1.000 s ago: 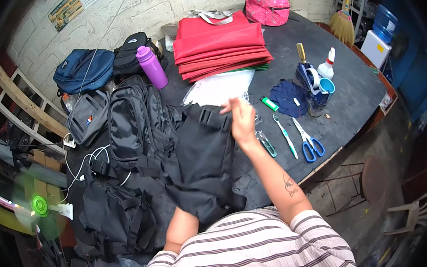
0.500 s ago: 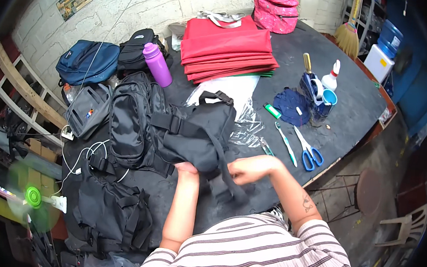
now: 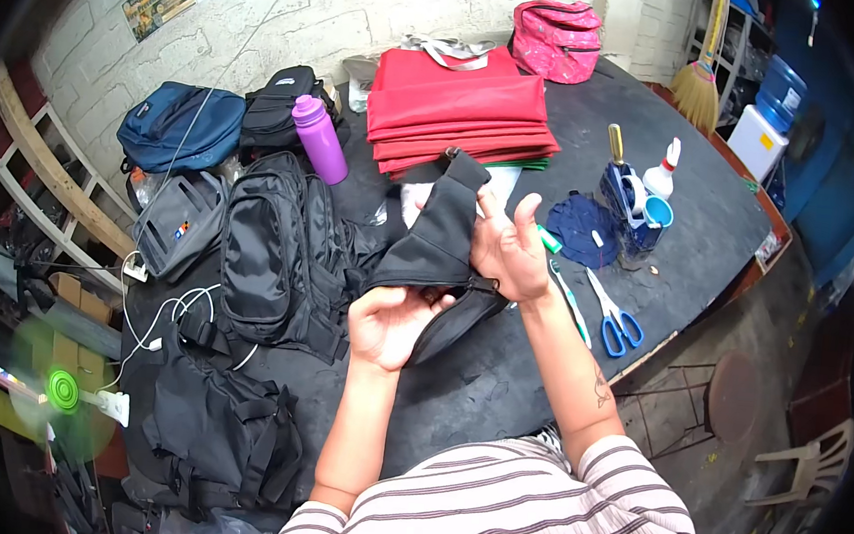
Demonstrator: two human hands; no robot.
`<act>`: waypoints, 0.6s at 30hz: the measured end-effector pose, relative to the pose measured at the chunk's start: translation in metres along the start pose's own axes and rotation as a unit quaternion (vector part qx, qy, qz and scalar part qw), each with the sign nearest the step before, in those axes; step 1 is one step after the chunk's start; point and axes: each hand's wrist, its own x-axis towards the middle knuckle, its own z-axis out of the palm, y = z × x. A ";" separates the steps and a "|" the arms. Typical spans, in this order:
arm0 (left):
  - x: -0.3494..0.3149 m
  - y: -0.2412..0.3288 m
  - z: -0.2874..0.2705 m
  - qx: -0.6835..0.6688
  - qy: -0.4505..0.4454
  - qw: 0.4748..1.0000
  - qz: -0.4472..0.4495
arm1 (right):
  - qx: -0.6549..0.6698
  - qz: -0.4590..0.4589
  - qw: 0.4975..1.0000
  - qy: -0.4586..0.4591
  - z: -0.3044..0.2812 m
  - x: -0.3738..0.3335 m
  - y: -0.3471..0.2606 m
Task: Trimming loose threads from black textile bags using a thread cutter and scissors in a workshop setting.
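Note:
A small black bag (image 3: 434,239) with a strap on top is raised over the table in front of me, and a zipped edge runs along its near side. My left hand (image 3: 387,326) grips its near left edge, with the fingertips tucked partly out of sight at the opening. On the bag's right side, my right hand (image 3: 514,242) has its palm turned up and its thumb standing apart. Some of that hand's fingers are hidden against the bag. A large black backpack (image 3: 265,254) lies just left of the small bag.
Folded red fabric bags (image 3: 459,119) are stacked behind. A purple bottle (image 3: 321,140) stands at left, near a blue bag (image 3: 182,127). Blue-handled scissors (image 3: 619,327), a toothbrush (image 3: 573,304) and a tool holder (image 3: 633,203) are at right. A spinning fan (image 3: 63,391) is at lower left.
The small bag has been lifted and turned, so its zipped edge faces me. My right hand has risen and opened its palm; the left has shifted to the bag's near edge.

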 end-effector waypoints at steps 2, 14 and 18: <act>-0.001 0.001 0.016 0.047 -0.045 0.998 0.012 | -0.010 -0.009 0.994 -0.107 0.020 0.004 -0.017; -0.013 -0.005 0.005 0.107 0.106 0.988 -0.025 | -0.181 -0.041 0.977 0.101 0.035 0.012 -0.027; -0.033 0.003 0.008 0.320 0.062 0.931 -0.162 | -0.254 -0.123 0.940 0.193 0.046 0.011 -0.030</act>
